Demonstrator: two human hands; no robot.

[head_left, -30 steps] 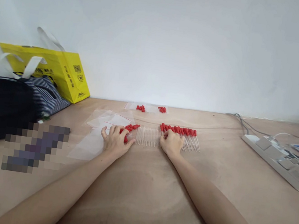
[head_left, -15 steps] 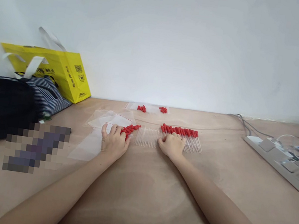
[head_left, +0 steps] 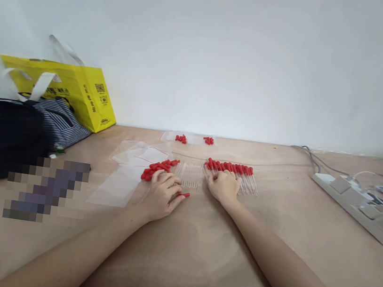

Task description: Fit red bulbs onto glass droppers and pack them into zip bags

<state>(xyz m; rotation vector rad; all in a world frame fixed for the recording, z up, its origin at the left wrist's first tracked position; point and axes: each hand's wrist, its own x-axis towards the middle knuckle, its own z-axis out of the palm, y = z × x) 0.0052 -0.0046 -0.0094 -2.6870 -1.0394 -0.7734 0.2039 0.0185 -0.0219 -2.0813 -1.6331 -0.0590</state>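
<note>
My left hand [head_left: 163, 195] pinches one red rubber bulb [head_left: 184, 194] between thumb and fingers, just above the table. Behind that hand lies a pile of red rubber bulbs [head_left: 154, 169], partly on clear plastic bags [head_left: 119, 185]. Between my hands is a row of bare glass dropper tubes [head_left: 189, 175], side by side. My right hand [head_left: 224, 186] is curled down over the left part of a row of glass droppers with red bulbs [head_left: 234, 167]. Its fingertips are hidden, so what they hold cannot be made out.
Near the wall lies a clear bag [head_left: 194, 139] with red bulbs and tubes. A yellow bag [head_left: 91, 96], a striped pouch [head_left: 61, 120] and a black bag [head_left: 2, 141] stand at left. On the right are a power strip [head_left: 350, 204] and grey cables [head_left: 313, 156].
My left hand has moved off the bulb pile, right and towards me, and now has one red bulb in its fingers. My right hand has shifted slightly to the right.
</note>
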